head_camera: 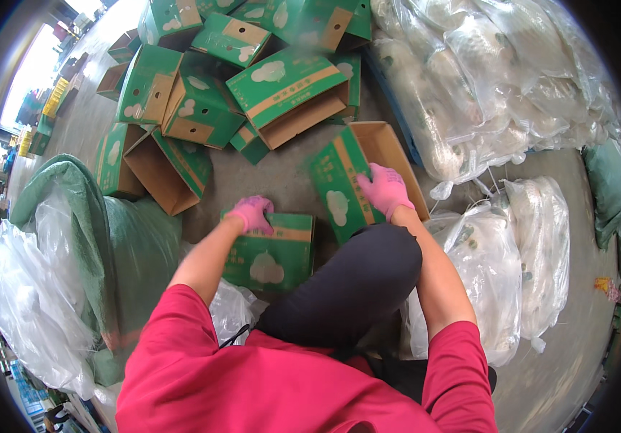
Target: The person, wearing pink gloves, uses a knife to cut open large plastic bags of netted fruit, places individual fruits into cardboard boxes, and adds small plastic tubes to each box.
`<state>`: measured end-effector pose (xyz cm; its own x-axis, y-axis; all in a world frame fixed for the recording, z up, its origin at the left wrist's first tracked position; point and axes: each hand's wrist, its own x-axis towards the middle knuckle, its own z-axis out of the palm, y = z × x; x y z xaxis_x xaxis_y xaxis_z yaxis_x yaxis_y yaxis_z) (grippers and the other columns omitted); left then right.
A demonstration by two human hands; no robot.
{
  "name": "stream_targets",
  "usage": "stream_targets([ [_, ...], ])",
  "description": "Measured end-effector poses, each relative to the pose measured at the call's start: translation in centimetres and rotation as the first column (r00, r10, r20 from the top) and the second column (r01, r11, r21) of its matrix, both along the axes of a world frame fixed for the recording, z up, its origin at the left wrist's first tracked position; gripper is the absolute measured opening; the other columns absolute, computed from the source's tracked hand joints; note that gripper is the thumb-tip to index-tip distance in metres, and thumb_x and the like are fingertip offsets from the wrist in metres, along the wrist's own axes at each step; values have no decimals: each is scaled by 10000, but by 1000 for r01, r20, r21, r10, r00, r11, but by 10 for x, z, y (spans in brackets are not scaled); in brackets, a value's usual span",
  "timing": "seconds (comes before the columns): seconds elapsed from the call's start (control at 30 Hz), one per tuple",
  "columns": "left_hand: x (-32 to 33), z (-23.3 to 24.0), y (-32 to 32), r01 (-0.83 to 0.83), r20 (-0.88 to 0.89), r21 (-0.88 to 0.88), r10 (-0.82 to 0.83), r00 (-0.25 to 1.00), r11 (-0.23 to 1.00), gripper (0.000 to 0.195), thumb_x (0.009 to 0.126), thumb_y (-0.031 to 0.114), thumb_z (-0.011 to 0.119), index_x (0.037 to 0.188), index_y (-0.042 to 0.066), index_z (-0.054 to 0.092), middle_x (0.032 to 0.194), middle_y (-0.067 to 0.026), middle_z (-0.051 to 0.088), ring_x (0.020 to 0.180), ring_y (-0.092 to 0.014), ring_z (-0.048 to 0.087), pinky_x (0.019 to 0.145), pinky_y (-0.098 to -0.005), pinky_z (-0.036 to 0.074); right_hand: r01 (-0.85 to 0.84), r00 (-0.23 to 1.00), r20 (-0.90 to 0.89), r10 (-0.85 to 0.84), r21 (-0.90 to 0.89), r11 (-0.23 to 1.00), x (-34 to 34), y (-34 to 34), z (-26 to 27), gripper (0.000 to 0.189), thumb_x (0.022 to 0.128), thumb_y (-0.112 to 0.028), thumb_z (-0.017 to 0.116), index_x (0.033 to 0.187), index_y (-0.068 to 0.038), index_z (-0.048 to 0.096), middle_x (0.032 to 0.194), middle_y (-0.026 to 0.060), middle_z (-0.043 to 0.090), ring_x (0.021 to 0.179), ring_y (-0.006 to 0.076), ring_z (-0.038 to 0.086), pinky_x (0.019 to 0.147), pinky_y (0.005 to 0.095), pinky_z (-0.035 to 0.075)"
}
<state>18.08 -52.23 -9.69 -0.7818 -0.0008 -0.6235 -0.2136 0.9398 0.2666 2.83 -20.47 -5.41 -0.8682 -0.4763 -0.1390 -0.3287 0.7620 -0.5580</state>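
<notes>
My left hand (255,214), in a pink glove, grips the far edge of a green cardboard carton (294,250) with a pale printed fruit picture. That carton sits low in front of me, left of my raised knee. In a matching glove, my right hand (385,189) holds the rim of another green carton (334,181). This one is tilted, and its open side shows bare brown cardboard inside. The fingertips of both hands are partly hidden by the cartons.
Beyond my hands lies a heap of green cartons (294,81), several with open ends. Clear plastic bags of pale round produce (451,86) are stacked at the far right. More filled bags (478,276) lie beside my right arm. At left are a green quilted cover (143,254) and plastic sheeting (29,292).
</notes>
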Motion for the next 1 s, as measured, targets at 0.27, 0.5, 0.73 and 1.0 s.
stream_targets([
  [0.27,-6,67,44,-218,-376,228,293,879,949,370,860,367,707,1010,37,632,943,-205,653,923,-408,614,770,-459,491,49,968,247,-33,-61,997,-16,21,0,583,911,-460,618,1226,28,578,1092,224,685,954,342,670,810,437,508],
  [0.5,-66,49,132,-95,-235,763,412,880,639,366,916,179,688,1221,-12,617,1071,-73,670,939,-148,602,877,-267,476,216,807,585,86,-427,878,10,6,-28,1184,783,-495,784,1523,102,78,1350,279,545,1243,341,556,1055,364,421],
  [0.73,-203,48,-11,-348,-765,-511,-232,601,786,676,815,307,714,1414,120,464,1432,-150,470,1321,-370,440,1050,-516,390,5,678,734,42,-62,998,27,-15,-25,1262,729,-509,816,1525,78,32,990,145,682,798,234,651,691,357,544],
  [1.0,-94,230,-29,-281,-843,174,291,453,944,306,914,159,625,1184,17,645,1100,-216,688,1007,-384,662,875,-411,511,11,658,748,-89,108,994,18,-9,-43,1114,787,-495,752,1518,62,123,1300,242,570,980,302,688,840,384,544],
])
